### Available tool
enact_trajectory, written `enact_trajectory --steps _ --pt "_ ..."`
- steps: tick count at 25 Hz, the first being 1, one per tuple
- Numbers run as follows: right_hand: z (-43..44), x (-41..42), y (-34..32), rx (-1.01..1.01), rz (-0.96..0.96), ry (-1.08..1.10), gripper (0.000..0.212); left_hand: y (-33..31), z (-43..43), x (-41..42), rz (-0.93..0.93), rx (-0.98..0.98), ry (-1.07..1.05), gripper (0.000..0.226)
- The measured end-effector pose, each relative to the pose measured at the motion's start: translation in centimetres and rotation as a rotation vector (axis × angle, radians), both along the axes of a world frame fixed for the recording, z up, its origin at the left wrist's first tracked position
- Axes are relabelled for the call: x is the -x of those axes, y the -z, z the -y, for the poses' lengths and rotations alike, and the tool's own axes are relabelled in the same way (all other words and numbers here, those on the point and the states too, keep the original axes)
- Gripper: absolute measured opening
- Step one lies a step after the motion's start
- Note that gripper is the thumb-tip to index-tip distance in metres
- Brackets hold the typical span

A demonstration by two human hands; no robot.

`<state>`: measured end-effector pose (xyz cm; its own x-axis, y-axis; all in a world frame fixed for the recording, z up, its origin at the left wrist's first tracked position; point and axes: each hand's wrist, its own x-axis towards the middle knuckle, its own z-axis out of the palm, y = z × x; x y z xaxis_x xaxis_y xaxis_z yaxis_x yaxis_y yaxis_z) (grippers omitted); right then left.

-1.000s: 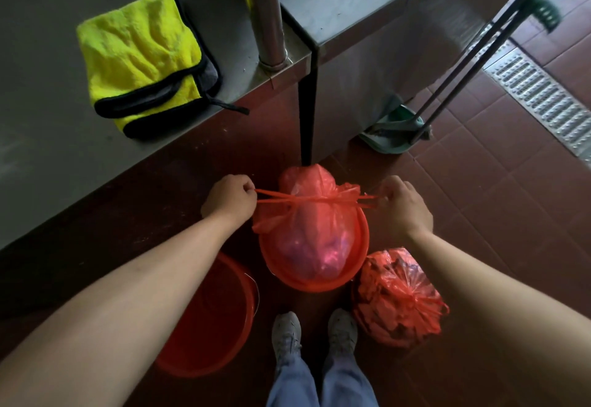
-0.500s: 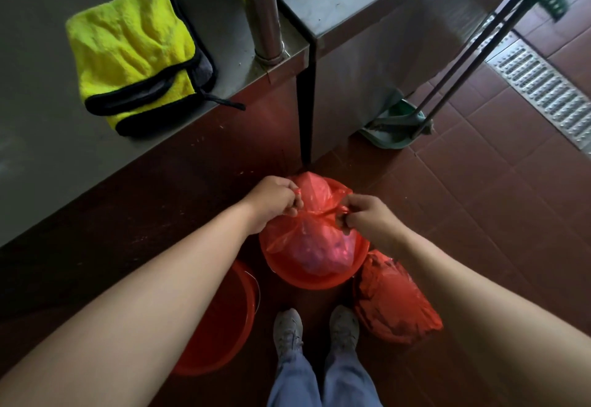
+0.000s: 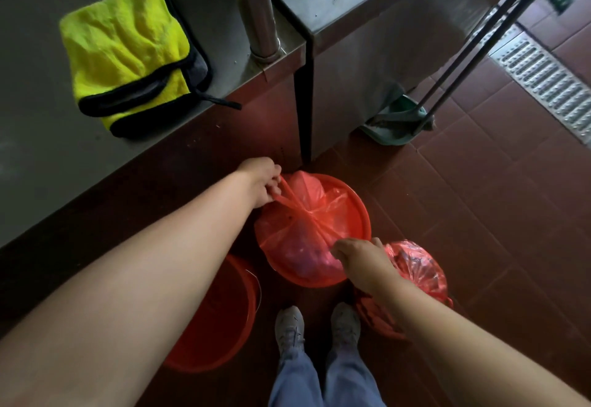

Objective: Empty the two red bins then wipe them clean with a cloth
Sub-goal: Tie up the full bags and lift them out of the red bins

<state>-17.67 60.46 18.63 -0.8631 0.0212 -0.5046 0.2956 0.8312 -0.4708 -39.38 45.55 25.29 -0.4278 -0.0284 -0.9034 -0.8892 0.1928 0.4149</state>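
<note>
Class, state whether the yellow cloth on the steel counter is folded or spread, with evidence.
Folded: the yellow black-edged cloth lies doubled on the steel counter, its trimmed edges stacked in layers.

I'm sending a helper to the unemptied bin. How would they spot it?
Below the steel counter with the yellow cloth stand two red bins. It is the far bin beyond the shoes, whose red bag the left hand and right hand grip; the near bin shows no bag.

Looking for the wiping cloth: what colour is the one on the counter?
The cloth is bright yellow with black edging; head view.
</note>
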Motion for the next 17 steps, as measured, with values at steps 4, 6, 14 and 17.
enact_trajectory --steps 4,6,14,17 --pt "-2.7 -2.6 0.5 -0.027 -0.119 -0.105 0.015 0.2 2.1 1.4 0.053 -0.047 -0.232 0.034" --pt "-3.9 -2.5 0.3 -0.075 -0.129 -0.158 0.014 0.6 2.7 1.2 0.049 -0.049 -0.305 0.033" --pt "-5.0 0.2 -2.0 0.522 0.09 0.704 0.03 0.4 -0.1 -2.7 -0.009 -0.214 0.031 0.021" --pt "-4.3 3.7 -4.4 0.944 0.052 1.012 0.018 -0.3 -0.8 -4.9 0.008 -0.325 0.083 0.02"
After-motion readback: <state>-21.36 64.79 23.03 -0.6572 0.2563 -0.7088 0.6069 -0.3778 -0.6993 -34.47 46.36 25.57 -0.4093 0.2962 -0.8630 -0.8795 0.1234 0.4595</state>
